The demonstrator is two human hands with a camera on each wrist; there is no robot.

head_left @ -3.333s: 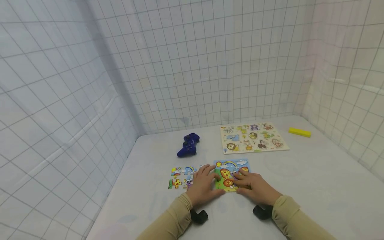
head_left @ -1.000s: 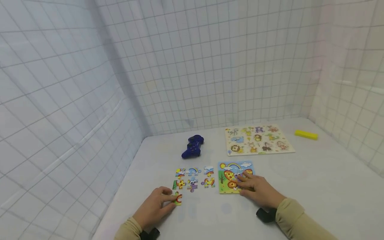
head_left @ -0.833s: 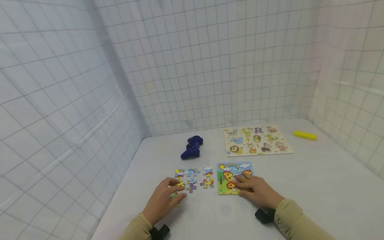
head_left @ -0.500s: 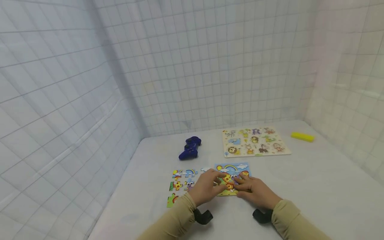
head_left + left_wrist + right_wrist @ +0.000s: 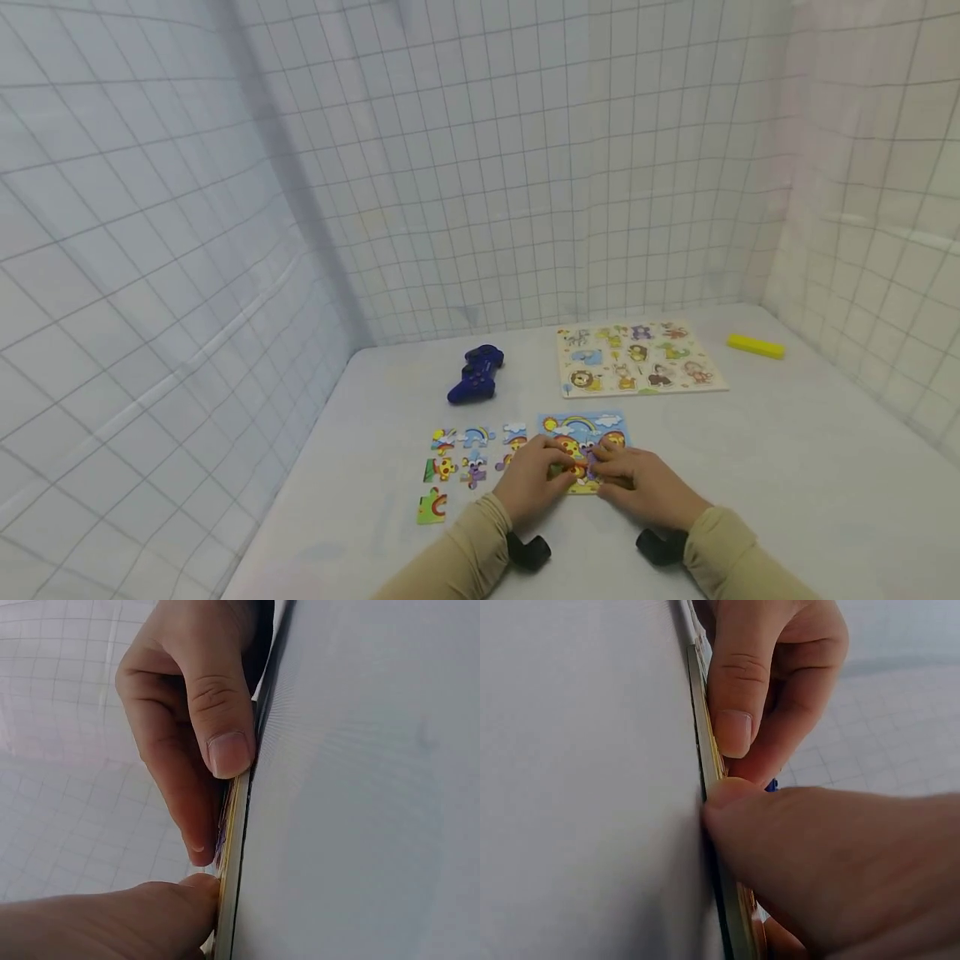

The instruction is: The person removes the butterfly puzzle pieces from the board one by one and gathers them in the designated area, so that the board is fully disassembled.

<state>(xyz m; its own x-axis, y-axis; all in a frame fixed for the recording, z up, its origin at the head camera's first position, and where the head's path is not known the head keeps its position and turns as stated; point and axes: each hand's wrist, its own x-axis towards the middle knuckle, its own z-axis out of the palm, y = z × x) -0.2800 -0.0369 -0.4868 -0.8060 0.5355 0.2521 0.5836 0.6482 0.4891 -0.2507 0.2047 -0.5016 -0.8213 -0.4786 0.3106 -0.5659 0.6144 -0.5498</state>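
Note:
A small square jigsaw board (image 5: 577,423) with a rainbow and butterfly picture lies on the table in front of me. My left hand (image 5: 534,483) is over its lower left part, thumb and index finger curled and pinching at a puzzle piece (image 5: 580,464) that is mostly hidden. On the board's right side rests my right hand (image 5: 647,490), fingers extended over the picture, thumb at the near edge. Both wrist views show thumbs low against the board's edge (image 5: 238,847). Several loose jigsaw pieces (image 5: 473,471) lie in rows to the left; the lower left one (image 5: 432,506) is green with a red arc.
Behind the pieces lies a blue game controller (image 5: 477,375). A larger wooden animal puzzle (image 5: 641,358) is at the back right, with a yellow bar (image 5: 756,346) beyond it. Gridded white cloth walls (image 5: 465,167) enclose the table on three sides.
My left hand set down the green piece at the lower left, then moved right, back onto the board, its thumb and index finger closing in. My right hand has stayed on the board.

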